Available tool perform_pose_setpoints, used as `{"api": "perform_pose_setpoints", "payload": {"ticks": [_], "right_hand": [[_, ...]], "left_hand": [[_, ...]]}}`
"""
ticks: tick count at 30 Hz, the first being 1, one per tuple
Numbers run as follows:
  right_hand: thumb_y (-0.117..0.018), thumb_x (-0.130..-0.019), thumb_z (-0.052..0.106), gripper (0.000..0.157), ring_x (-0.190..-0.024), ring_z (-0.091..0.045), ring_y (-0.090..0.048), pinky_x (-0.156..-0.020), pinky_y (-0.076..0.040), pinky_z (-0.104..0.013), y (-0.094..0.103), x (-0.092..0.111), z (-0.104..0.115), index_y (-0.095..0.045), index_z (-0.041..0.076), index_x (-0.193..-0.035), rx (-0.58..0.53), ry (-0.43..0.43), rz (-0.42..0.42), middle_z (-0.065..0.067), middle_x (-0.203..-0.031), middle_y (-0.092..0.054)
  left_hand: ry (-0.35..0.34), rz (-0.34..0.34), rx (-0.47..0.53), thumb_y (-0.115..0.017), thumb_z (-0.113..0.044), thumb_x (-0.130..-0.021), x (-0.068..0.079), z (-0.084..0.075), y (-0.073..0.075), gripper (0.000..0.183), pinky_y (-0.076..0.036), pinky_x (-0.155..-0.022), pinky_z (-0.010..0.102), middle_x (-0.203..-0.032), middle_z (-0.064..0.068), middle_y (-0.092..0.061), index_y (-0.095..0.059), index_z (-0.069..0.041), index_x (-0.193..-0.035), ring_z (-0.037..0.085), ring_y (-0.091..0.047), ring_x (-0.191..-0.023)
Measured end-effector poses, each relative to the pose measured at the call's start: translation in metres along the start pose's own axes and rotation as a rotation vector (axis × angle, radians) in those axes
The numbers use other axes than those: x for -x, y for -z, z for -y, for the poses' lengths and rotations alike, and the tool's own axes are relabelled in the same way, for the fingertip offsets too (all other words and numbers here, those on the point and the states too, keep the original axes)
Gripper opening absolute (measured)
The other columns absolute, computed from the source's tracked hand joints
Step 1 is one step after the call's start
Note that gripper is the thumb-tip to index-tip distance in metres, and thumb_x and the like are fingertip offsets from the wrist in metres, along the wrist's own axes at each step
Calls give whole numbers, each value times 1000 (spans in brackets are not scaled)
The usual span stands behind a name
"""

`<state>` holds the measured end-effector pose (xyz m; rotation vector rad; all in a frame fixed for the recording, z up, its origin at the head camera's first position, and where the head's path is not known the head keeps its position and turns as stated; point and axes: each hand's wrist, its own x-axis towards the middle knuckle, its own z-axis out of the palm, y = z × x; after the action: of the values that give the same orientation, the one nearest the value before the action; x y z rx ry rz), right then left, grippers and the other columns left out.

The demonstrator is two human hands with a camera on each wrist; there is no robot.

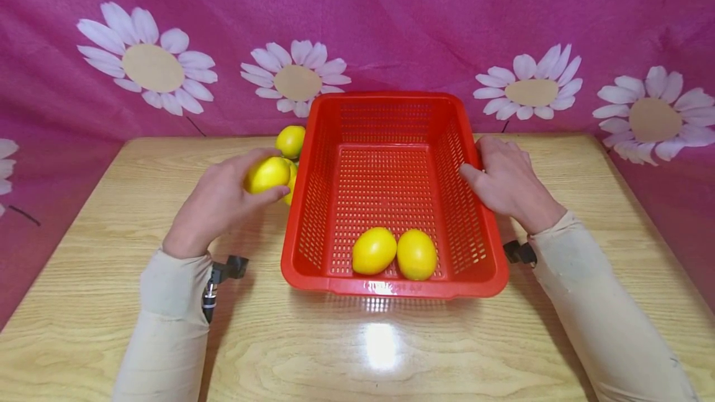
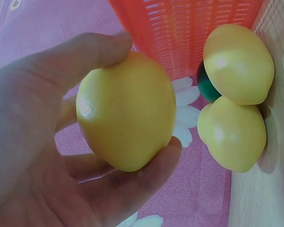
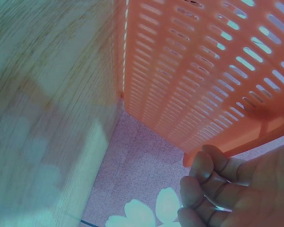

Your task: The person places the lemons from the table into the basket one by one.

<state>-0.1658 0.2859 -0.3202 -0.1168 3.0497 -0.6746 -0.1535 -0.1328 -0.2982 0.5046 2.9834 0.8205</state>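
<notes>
My left hand grips a yellow lemon, raised above the table beside the basket's left wall. Thumb and fingers curve round its sides in the left wrist view. More lemons lie on the table against that wall, and a dark green round thing shows partly behind them. The red plastic basket stands in the middle, with two lemons inside at its near end. My right hand holds the basket's right rim, thumb over the top and fingers curled outside.
A light wooden table carries everything. Close behind the basket hangs a magenta cloth with large white flowers. A small black device is strapped at the left wrist, another at the right.
</notes>
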Motion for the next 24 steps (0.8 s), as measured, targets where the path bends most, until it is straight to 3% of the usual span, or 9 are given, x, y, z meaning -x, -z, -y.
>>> {"api": "perform_pose_setpoints", "payload": {"ticks": [4,9,24], "right_hand": [[-52,-98,30,43,-102,-35,-51,-88,-44,-53,0,-1,0,-52,0,-129,-1,-4,10,-21,-108,-62],[-52,-98,30,42,-99,-34,-53,-79,-48,-46,-1,-1,-1,-53,0,-128,-8,4,3,-19,-106,-64],[-50,-98,30,41,-99,-34,-53,-77,-45,-45,-1,-1,-2,-56,0,-126,-7,26,-23,-19,-104,-65]], "left_hand": [[-1,-42,16,-77,-34,-92,1,-1,-1,62,-52,-86,46,-125,14,-68,-55,-18,-148,31,-59,-103],[-1,-92,19,-79,-32,-91,-1,-2,-4,62,-53,-88,46,-129,13,-68,-57,-16,-147,31,-60,-105],[-52,-142,2,-81,-30,-89,1,-12,-6,62,-57,-88,49,-131,12,-69,-58,-18,-145,31,-63,-105]]}}
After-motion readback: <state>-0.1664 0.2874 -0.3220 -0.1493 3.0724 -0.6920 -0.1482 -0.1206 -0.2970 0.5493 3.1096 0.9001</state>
